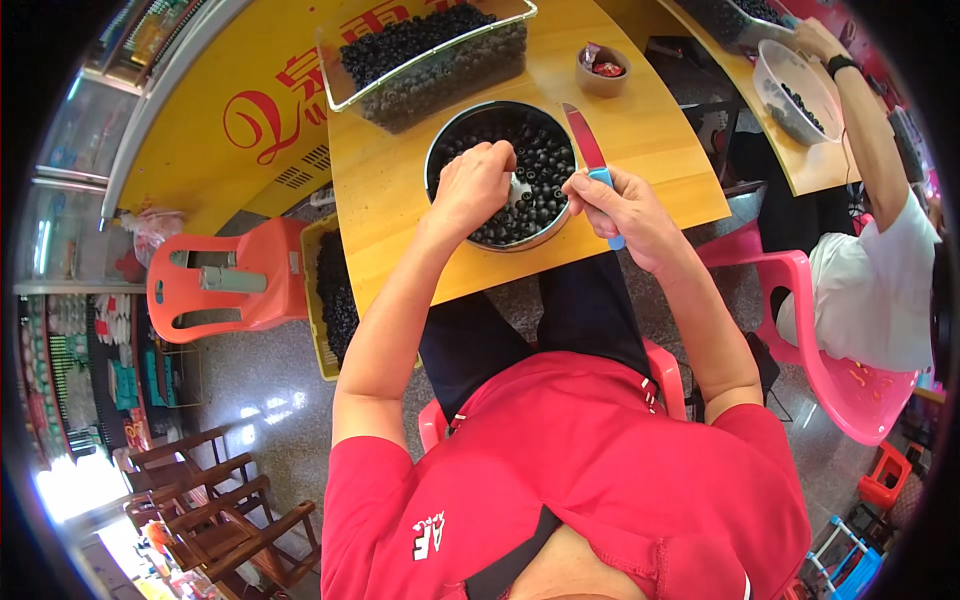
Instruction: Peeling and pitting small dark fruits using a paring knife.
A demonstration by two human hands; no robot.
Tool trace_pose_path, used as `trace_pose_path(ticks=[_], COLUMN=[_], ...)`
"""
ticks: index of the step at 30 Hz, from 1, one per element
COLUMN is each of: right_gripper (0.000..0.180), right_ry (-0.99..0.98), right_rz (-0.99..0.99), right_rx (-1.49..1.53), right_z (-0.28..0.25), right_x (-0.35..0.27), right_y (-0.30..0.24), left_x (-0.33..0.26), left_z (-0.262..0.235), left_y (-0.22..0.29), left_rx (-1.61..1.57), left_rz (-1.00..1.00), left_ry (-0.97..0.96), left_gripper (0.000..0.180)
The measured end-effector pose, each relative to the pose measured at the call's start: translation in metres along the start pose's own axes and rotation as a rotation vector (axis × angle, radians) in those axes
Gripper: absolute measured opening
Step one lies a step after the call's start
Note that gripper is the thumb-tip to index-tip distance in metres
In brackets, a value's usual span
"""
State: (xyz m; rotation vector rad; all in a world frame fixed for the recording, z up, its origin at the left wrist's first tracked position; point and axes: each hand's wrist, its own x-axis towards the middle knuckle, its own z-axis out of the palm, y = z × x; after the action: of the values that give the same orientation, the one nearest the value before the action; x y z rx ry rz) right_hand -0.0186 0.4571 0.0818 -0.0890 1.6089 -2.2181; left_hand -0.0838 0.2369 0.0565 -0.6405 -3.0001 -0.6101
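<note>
Blue-handled, a knife (589,145) is clamped in the grip of the right hand (633,210), upper centre. The left hand (475,185) (its grip: cannot tell) is over dark round fruits (545,165) in a bowl (540,237).

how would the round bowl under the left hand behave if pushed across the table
The round bowl would likely slide rather than tip, sitting flat on the table. Its evenly curved rim suggests stiffness. The small dark balls inside may roll, lying loose.
</note>
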Motion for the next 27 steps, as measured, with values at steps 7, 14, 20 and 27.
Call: trace_pose_path(ticks=[7,14,20,27], right_gripper=[0.019,0.019,0.021,0.024], right_ry=[-0.015,0.007,0.057,-0.020], right_rz=[-0.014,-0.008,-0.100,-0.157], right_rx=[-0.001,0.012,0.017,-0.047], right_z=[0.001,-0.001,0.015,0.034], right_x=[0.005,0.006,0.012,0.010], right_y=[0.001,0.003,-0.002,-0.009], left_x=[-0.006,-0.012,-0.039,-0.057], left_z=[-0.008,-0.014,-0.034,-0.042], left_y=[0.010,0.011,0.038,0.040], left_rx=[0.179,-0.237,-1.191,-1.427], left_rz=[0.003,0.065,-0.039,-0.078], left_ry=[-0.148,0.059,-0.034,0.062], left_gripper=[0.018,0.028,0.025,0.023])
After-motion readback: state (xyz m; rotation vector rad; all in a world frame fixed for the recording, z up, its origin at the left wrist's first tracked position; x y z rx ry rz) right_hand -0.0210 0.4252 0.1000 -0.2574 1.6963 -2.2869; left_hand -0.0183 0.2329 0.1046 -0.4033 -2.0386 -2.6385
